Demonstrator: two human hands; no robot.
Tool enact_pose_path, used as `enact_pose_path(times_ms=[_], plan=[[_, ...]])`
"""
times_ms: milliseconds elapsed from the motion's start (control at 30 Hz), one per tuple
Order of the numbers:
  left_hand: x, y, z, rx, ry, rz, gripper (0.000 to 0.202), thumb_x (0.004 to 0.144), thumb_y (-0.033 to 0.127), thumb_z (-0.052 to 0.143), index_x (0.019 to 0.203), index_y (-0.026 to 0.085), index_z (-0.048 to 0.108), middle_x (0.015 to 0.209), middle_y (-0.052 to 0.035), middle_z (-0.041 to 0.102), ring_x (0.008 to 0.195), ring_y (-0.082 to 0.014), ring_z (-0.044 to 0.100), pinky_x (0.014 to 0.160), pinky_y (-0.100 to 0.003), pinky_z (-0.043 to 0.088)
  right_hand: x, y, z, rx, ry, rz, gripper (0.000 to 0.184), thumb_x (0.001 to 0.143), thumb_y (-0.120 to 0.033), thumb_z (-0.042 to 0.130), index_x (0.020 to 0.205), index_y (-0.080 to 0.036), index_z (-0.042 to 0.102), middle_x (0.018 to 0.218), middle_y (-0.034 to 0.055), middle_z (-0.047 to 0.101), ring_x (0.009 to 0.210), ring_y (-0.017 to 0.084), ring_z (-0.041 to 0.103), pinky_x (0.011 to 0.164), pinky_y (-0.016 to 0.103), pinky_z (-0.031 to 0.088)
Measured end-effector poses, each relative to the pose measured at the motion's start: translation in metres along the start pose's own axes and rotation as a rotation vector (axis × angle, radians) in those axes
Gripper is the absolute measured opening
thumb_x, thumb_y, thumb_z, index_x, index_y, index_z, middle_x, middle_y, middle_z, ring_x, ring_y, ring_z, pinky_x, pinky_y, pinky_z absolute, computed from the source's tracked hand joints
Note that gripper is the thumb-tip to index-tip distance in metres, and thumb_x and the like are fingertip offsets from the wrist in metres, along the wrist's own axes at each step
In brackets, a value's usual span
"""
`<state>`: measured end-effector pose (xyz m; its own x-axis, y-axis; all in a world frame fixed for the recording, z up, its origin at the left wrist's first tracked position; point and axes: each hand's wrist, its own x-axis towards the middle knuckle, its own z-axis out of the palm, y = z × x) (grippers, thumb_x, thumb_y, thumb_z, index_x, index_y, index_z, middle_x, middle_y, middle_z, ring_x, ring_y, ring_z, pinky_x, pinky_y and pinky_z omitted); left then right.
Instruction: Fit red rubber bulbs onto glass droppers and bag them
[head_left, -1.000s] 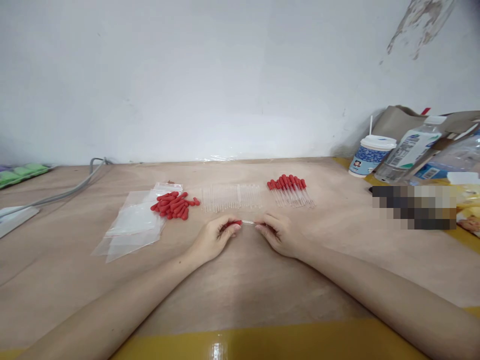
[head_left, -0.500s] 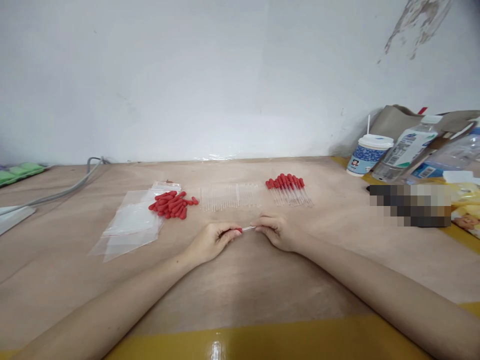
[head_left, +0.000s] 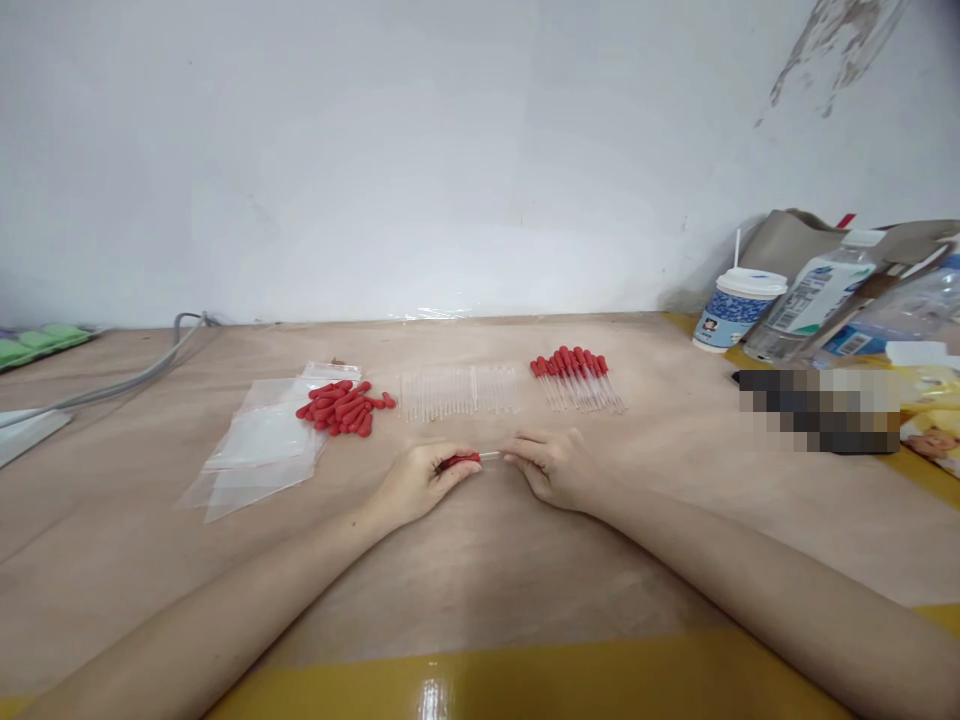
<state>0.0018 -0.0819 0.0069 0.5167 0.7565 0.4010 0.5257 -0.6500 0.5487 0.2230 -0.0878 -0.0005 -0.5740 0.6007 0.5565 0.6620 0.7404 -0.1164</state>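
My left hand (head_left: 421, 482) is closed round a red rubber dropper bulb (head_left: 461, 459) near the middle of the table. From the bulb's right end a thin clear glass tube (head_left: 489, 455) runs into the fingers of my right hand (head_left: 551, 468), which pinch it. The tube's far end is hidden by those fingers. Behind my hands lies a row of loose clear tubes (head_left: 457, 392). A heap of red bulbs (head_left: 341, 408) sits to the left, partly on clear zip bags (head_left: 259, 450). To the right lie several droppers with red bulbs fitted (head_left: 574, 375), side by side.
At the right edge stand a lidded paper cup (head_left: 739, 310) with a straw, a plastic bottle (head_left: 821, 300) and a yellow packet (head_left: 934, 410). A grey cable (head_left: 142, 378) and a green tray (head_left: 45, 345) are at the left. A wall (head_left: 450, 160) rises behind the table.
More of the red bulb now shows between my left fingers. My right fingers have shifted slightly left along the tube. The things on the table lie as before.
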Motion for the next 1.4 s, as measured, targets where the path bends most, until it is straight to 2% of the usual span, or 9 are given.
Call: enact_pose_path(times_ms=[100,233,333,467,667,1033,1400], plan=[[0.001,-0.001,0.0,-0.049,0.012,-0.059,0.019,0.081,0.031,0.057,0.091,0.018,0.067,0.083,-0.0012,0.07,0.069,-0.0136,0.062,0.063,-0.023,0.049,0.002,0.005,0.0,0.079,-0.02,0.019,0.021,0.089,-0.024,0.041,0.094,-0.018,0.061,0.08,0.0031,0.061,0.065,0.011,0.053,0.057,0.022,0.036],[0.003,-0.001,0.0,-0.125,0.032,-0.112,0.022,0.083,0.031,0.055,0.097,0.017,0.066,0.086,-0.0028,0.07,0.072,-0.0144,0.063,0.065,-0.024,0.05,0.003,0.012,0.0,0.19,0.038,0.038,0.018,0.089,-0.024,0.04,0.091,-0.015,0.057,0.08,0.0056,0.059,0.071,0.013,0.054,0.062,0.024,0.041],[0.002,-0.002,0.0,-0.154,0.022,-0.133,0.022,0.083,0.03,0.054,0.095,0.017,0.067,0.077,-0.0017,0.069,0.065,-0.0129,0.061,0.06,-0.022,0.049,0.001,0.012,0.002,0.219,0.053,0.017,0.02,0.09,-0.023,0.038,0.086,-0.016,0.057,0.075,0.0042,0.057,0.067,0.012,0.052,0.061,0.023,0.041],[0.0,-0.005,0.001,-0.212,0.003,-0.159,0.023,0.082,0.032,0.054,0.091,0.016,0.068,0.062,0.0002,0.063,0.055,-0.0109,0.056,0.053,-0.02,0.046,-0.002,0.01,0.006,0.219,0.085,-0.018,0.021,0.09,-0.023,0.039,0.088,-0.016,0.059,0.073,0.0037,0.055,0.064,0.012,0.05,0.058,0.022,0.04],[-0.001,-0.002,0.002,-0.297,-0.048,-0.175,0.023,0.08,0.031,0.056,0.091,0.015,0.068,0.068,-0.0017,0.066,0.056,-0.0108,0.057,0.054,-0.021,0.048,-0.004,0.006,0.007,0.247,0.118,-0.053,0.02,0.089,-0.021,0.04,0.085,-0.016,0.059,0.068,0.003,0.055,0.06,0.011,0.048,0.055,0.021,0.038],[-0.002,0.0,0.0,-0.198,-0.049,-0.091,0.02,0.08,0.028,0.057,0.092,0.015,0.067,0.084,-0.0039,0.07,0.071,-0.0143,0.064,0.065,-0.023,0.052,-0.002,-0.004,0.006,0.158,0.067,-0.001,0.025,0.089,-0.024,0.038,0.078,-0.016,0.059,0.062,0.0019,0.055,0.054,0.01,0.048,0.051,0.021,0.033],[-0.004,0.0,0.0,-0.105,-0.05,0.015,0.017,0.081,0.025,0.057,0.093,0.018,0.066,0.088,-0.0032,0.071,0.076,-0.0154,0.065,0.069,-0.026,0.052,0.005,-0.014,-0.003,0.22,-0.106,0.15,0.035,0.09,-0.029,0.036,0.064,-0.018,0.056,0.054,-0.0006,0.055,0.047,0.009,0.044,0.049,0.022,0.031]])
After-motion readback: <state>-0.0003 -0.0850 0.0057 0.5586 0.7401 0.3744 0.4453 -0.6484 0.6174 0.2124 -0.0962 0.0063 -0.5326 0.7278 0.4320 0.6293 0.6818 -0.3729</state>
